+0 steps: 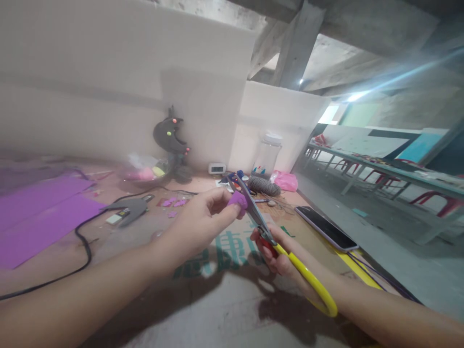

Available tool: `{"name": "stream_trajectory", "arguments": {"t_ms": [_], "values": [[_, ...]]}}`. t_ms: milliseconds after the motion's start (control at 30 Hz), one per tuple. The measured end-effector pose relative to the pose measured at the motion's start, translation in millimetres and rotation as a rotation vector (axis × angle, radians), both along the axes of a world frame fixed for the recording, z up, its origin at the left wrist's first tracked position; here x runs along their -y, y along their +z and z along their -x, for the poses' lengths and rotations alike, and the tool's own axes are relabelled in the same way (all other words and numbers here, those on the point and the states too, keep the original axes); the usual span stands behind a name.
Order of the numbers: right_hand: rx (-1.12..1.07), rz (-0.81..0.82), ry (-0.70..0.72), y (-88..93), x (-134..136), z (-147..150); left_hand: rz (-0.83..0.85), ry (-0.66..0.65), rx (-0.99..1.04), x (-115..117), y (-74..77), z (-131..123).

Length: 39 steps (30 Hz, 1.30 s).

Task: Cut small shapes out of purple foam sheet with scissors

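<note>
Left hand [203, 215]: fingers clamped on purple foam piece [238, 202]. Right hand [277, 253]: fingers closed around yellow-handled scissors [261, 224] (blades touching the piece beside the left fingertips).

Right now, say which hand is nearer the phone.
Right. The right hand, holding scissors, sits just left of the phone; the left hand, pinching a purple piece, is farther left.
</note>
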State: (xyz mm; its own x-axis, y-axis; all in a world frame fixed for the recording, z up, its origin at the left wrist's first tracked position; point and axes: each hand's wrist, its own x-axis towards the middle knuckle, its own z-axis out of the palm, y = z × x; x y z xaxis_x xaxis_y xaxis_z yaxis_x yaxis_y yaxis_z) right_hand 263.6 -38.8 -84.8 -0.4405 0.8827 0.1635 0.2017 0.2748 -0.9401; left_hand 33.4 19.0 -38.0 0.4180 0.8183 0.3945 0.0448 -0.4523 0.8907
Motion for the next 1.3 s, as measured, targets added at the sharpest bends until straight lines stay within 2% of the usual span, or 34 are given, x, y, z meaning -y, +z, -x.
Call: {"name": "stream_trajectory", "arguments": {"t_ms": [167,467,733,1300], "values": [[-0.033,0.062,0.016,-5.4,-1.3,-3.9,-0.007,-0.008,0.019,0.4,-0.5,0.8],[0.013,0.020,0.033,7.0,2.4,5.0,-0.027,0.003,0.001,1.5,-2.1,1.0],[0.012,0.003,0.001,-0.8,0.0,2.7,-0.016,-0.002,0.010,1.5,0.2,0.9],[0.070,-0.009,-0.074,7.9,4.1,6.9,-0.029,-0.004,0.067,-3.7,-0.9,2.5]]}}
